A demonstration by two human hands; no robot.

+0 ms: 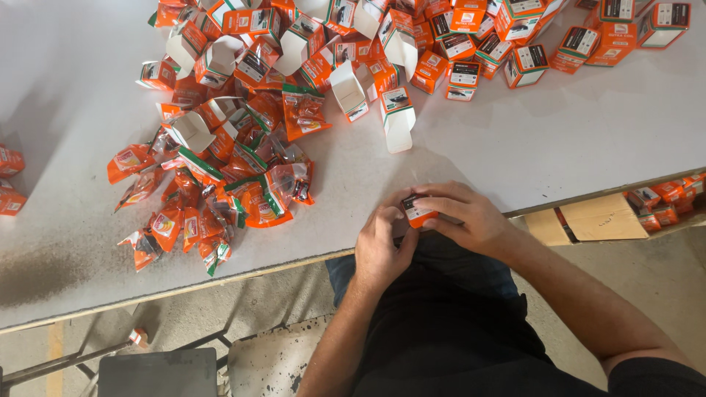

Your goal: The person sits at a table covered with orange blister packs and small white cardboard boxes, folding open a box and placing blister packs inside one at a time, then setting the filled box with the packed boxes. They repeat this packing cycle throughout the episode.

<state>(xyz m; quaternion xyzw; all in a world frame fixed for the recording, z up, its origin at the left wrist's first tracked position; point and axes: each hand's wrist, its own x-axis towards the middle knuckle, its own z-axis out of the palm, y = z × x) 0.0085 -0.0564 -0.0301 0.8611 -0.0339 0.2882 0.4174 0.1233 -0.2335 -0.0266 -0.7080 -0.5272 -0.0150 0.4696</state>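
Note:
Both of my hands hold one small orange and white box [417, 212] at the near edge of the white table [529, 140]. My left hand [380, 248] grips it from below and the left. My right hand [463, 215] covers its right side, fingers curled over the top. A heap of orange plastic sachets [220, 184] lies on the table to the left of my hands. Beyond it, open orange and white boxes [346, 88] lie scattered, some with flaps up.
Closed orange boxes [529, 44] crowd the table's far right. More boxes fill a cardboard carton [662, 200] below the table at the right. A dark stool [158, 371] stands on the concrete floor at lower left. Two orange packs [9, 180] sit at the left edge.

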